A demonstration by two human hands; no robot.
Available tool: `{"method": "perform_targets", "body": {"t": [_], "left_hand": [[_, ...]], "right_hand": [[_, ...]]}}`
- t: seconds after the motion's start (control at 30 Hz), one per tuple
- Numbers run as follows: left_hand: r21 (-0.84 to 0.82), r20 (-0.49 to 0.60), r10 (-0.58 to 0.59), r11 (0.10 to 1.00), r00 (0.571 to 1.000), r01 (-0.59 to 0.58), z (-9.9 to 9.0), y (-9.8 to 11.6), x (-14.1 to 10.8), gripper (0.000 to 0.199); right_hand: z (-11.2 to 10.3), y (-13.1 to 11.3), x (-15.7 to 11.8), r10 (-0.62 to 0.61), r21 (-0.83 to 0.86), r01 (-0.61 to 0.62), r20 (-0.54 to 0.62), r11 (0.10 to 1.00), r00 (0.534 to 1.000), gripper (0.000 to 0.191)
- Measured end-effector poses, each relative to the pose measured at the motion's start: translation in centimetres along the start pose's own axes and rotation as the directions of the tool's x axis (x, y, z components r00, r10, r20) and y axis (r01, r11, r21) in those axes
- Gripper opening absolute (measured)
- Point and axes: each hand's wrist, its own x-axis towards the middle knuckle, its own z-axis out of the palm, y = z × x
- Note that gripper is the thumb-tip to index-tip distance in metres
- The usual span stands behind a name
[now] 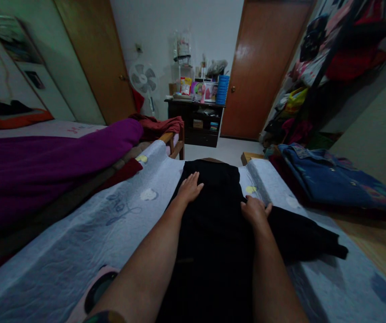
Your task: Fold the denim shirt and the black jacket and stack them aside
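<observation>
A black long-sleeved top (216, 233) lies spread lengthwise on the pale blue-grey patterned bedsheet (139, 233). Its sleeve (307, 231) stretches out to the right, the cuff end slightly rumpled. My left hand (190, 187) rests flat on the upper left part of the top, fingers stretched forward. At the right edge, where the sleeve meets the body, my right hand (256, 210) has its fingers curled on the cloth; some fingertips are hidden. Beside my left forearm, a pinkish object with a dark round part (100, 289) is partly covered.
Folded blue denim clothing (337, 175) is stacked on the right. A purple blanket (61, 166) lies along the left. Beyond the bed stand a dark cabinet (193, 128) with several items, a white fan (143, 78) and a wooden door (246, 89). Bags (357, 49) hang at the right.
</observation>
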Motion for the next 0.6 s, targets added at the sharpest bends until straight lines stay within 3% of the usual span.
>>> {"method": "perform_targets", "body": {"t": [0.17,0.33,0.43,0.5,0.6], "left_hand": [[-0.069,-0.018,-0.024,0.997,1.0,0.023,0.1,0.0,0.1,0.067],[-0.187,-0.053,-0.085,0.98,0.995,0.073,-0.5,0.0,0.2,0.054],[-0.202,-0.049,-0.092,0.976,0.995,0.081,-0.9,-0.2,0.2,0.049],[-0.186,-0.038,-0.069,0.981,0.997,0.061,-0.9,-0.4,0.2,0.047],[-0.138,0.0,-0.017,0.99,1.0,0.017,-0.5,-0.4,0.0,0.044]], "right_hand": [[-2.1,-0.2,0.1,-0.018,0.052,0.019,-0.03,0.998,0.999,0.038],[-5.6,0.3,-0.3,-0.17,0.234,0.194,-0.12,0.953,0.978,0.03],[-7.1,0.8,-0.5,-0.168,0.277,0.211,-0.17,0.937,0.971,0.024],[-6.9,1.3,-0.4,-0.156,0.272,0.189,-0.139,0.944,0.978,0.02],[-5.2,2.0,0.1,-0.132,0.252,0.121,0.027,0.96,0.991,0.016]]}}
